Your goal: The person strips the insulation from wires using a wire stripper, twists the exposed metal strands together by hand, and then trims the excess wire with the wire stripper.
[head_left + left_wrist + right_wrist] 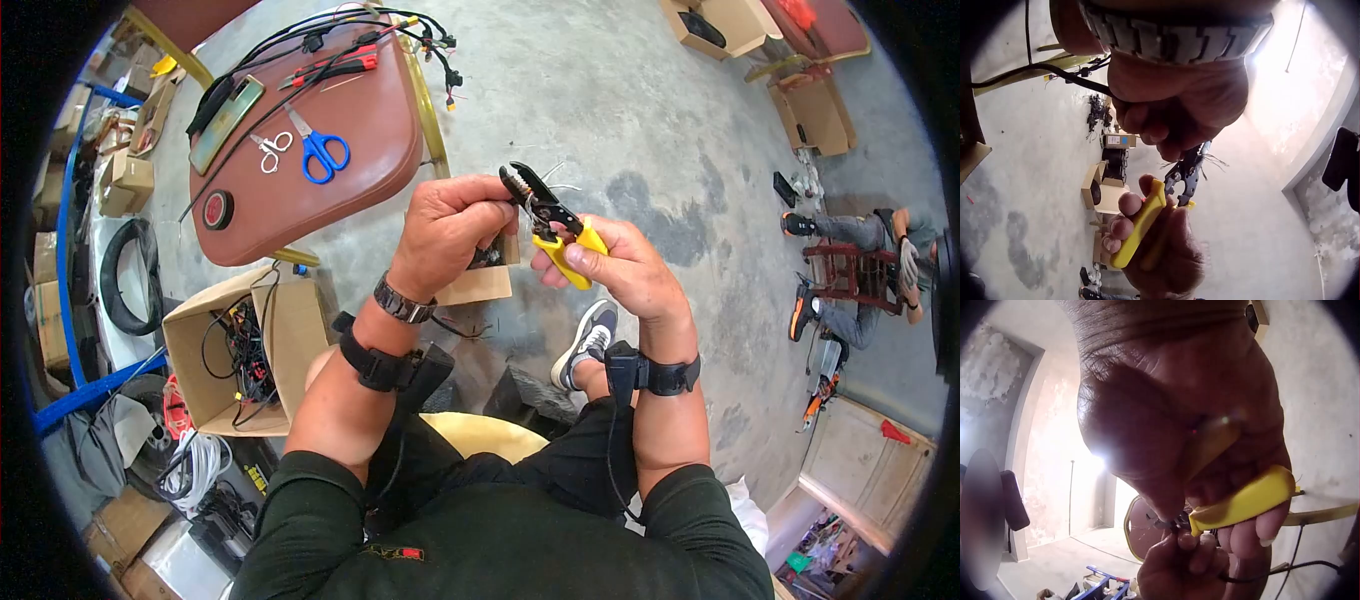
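Observation:
My right hand point(632, 268) grips a wire stripper point(572, 266) by its yellow handles, which are spread apart. The black jaws point up and to the left, toward my left hand point(448, 228). My left hand, fingers curled, holds a black cable point(1080, 80), which enters the fist in the left wrist view. Thin wire strands point(1212, 161) fan out beside the tool's head, close to the left fingertips. The part of the cable inside the fist is hidden. From the right wrist, one yellow handle point(1244, 503) shows across the fingers, with the left hand point(1175, 569) just below.
A brown padded chair point(350, 150) at the upper left bears blue scissors point(322, 155), small white scissors point(271, 150), a tape roll point(217, 210) and black cables point(300, 35). A cardboard box point(190, 345) of wires stands left. Another person point(855, 235) sits at the far right.

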The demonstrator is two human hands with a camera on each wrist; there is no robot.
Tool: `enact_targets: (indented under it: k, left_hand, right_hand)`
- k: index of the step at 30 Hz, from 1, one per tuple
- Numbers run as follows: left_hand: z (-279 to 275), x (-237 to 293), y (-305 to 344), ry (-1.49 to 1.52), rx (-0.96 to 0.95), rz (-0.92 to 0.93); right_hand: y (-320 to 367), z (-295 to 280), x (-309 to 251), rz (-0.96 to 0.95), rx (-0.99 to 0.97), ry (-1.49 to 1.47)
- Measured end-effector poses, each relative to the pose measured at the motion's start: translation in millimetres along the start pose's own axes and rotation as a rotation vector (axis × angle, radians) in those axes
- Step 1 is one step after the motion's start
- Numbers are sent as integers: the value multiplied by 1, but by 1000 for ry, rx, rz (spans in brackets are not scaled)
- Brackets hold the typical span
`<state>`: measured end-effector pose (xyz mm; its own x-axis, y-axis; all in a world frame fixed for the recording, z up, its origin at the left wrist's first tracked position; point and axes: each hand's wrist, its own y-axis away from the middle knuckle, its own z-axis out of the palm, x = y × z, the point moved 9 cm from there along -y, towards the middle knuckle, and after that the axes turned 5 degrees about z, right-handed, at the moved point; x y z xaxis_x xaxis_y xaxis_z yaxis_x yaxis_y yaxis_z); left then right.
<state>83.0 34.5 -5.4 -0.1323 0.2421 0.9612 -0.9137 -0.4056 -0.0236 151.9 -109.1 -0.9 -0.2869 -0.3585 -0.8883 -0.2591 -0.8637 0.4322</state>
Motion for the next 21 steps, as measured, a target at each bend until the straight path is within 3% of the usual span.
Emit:
enact_targets:
  k: [8,21]
  left_hand:
    - [4,-1,3,160,0,-115]
    - [-4,-5,3,-6,48,-148]
  right_hand:
    - [2,2,-3,13,7,65]
    - [-7,3,6,56,5,-11]
